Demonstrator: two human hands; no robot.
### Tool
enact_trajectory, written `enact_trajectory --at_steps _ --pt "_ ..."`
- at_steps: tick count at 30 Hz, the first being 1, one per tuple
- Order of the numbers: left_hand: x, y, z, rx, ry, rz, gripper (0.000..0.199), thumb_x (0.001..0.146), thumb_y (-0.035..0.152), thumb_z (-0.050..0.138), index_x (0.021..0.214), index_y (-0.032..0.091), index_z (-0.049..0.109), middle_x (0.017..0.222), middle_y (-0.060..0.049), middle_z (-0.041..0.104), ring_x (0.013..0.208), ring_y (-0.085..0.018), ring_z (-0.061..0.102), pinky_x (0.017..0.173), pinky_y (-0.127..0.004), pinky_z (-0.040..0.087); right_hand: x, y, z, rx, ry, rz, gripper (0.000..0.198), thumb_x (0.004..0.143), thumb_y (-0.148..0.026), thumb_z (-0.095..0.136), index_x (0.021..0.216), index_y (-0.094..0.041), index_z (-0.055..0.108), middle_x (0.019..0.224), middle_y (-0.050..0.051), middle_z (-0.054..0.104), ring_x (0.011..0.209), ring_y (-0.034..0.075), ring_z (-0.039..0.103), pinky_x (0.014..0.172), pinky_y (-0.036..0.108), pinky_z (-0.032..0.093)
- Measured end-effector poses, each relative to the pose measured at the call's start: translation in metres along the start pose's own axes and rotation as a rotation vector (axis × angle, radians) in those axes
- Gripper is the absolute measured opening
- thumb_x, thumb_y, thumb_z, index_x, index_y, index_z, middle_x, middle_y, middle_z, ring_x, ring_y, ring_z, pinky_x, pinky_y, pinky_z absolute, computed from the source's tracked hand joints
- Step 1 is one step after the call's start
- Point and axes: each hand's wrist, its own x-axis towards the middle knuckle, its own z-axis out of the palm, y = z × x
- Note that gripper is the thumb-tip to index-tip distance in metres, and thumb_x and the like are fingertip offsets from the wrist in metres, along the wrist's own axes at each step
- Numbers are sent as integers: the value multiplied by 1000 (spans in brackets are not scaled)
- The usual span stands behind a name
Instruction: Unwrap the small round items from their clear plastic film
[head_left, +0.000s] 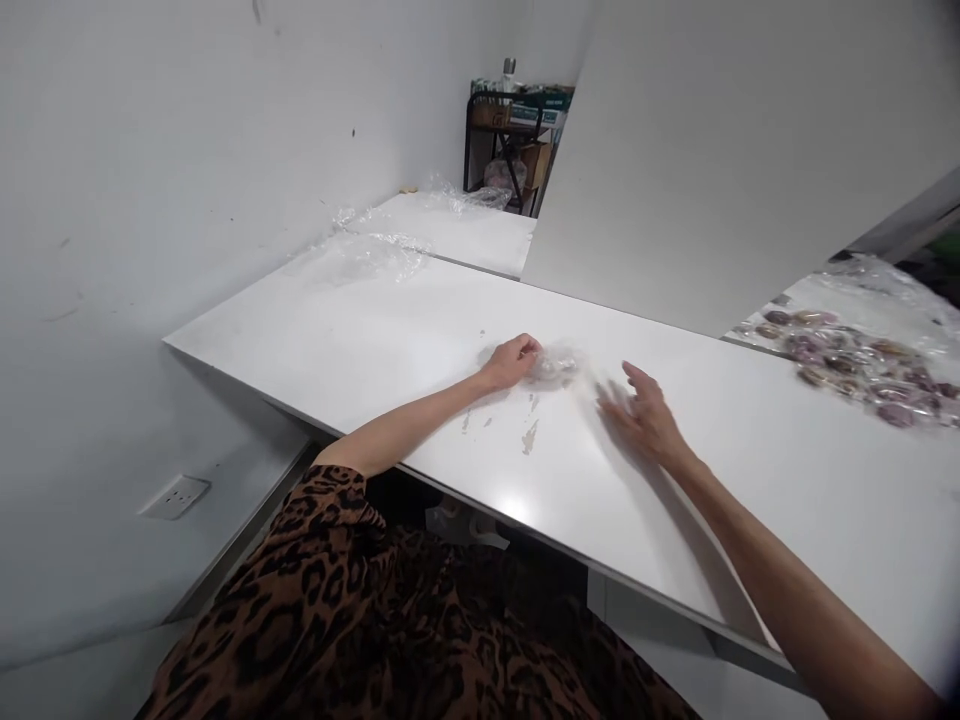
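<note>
My left hand (pixel 513 362) rests on the white table, its fingers pinched on the edge of a crumpled clear plastic bag (pixel 556 367). The bag is blurred, and whether anything lies inside it I cannot tell. To the right of the bag, my right hand (pixel 639 415) hovers just above the tabletop with its fingers apart and nothing in them. Its fingertips are smeared by motion and point toward the bag.
Loose clear plastic film (pixel 382 255) lies at the table's far left. Several small wrapped purple and brown pieces (pixel 862 365) are heaped at the right. A large white panel (pixel 720 150) rises behind the table, and a black shelf (pixel 502 130) with boxes stands beyond.
</note>
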Motion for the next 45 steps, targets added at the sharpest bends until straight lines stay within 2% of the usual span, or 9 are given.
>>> enact_trajectory --at_steps 3,9,14,17,23,29,33,38,45 --pt "-22 8 11 -141 -47 25 12 88 17 52 96 17 61 86 1 61 76 -11 52 75 -25 40 10 -46 4 206 -82 -38 92 82 -58 71 161 -28 34 169 16 31 150 39 38 116 62 41" --pt "-37 20 3 -459 48 30 8 85 15 54 88 16 61 76 3 58 68 -8 49 69 -23 39 13 -101 -8 816 -386 158 64 77 -54 84 134 -31 66 137 7 65 117 24 64 94 39 58" --pt "-41 22 5 -676 -11 -54 6 81 18 65 85 16 63 72 3 61 59 -8 50 62 -22 41 19 -122 16 1087 -88 399 49 58 -52 97 81 -17 72 73 0 65 61 9 54 52 21 47" --pt "-40 22 3 -770 40 -149 23 88 38 68 98 17 65 85 -2 69 69 -12 62 69 -26 49 28 -129 24 1190 110 411 54 52 -48 100 66 -18 57 63 -3 58 51 6 48 43 19 40" --pt "-39 17 -19 -558 84 -105 63 99 72 39 125 21 65 130 -14 70 118 -24 68 98 -36 53 48 -140 10 1290 292 277 52 68 -47 94 71 -20 50 64 -5 53 53 6 51 42 16 42" --pt "-49 19 -16 -257 -98 123 76 91 67 63 151 22 48 159 -17 48 154 -30 39 122 -44 37 65 -163 -14 1231 308 154 43 83 -46 85 76 -21 51 69 -5 51 56 6 52 43 17 43" --pt "-52 18 -12 -124 -186 137 99 80 67 75 160 23 35 169 -18 31 159 -33 28 127 -49 30 73 -185 -34 1146 312 62 40 88 -48 79 78 -23 49 70 -5 48 60 7 53 47 19 45" --pt "-50 9 -11 -89 -216 131 112 70 61 86 162 25 34 168 -20 29 152 -38 38 121 -52 38 81 -208 -60 1199 391 -98 35 91 -36 80 79 -25 49 72 -4 50 61 8 45 45 21 41" --pt "-49 6 -9 -226 -275 158 110 69 60 88 161 33 36 168 -17 33 151 -37 41 115 -51 45 84 -234 -101 1231 442 -167 32 114 -19 30 85 -24 41 64 -8 47 49 5 45 48 18 39"
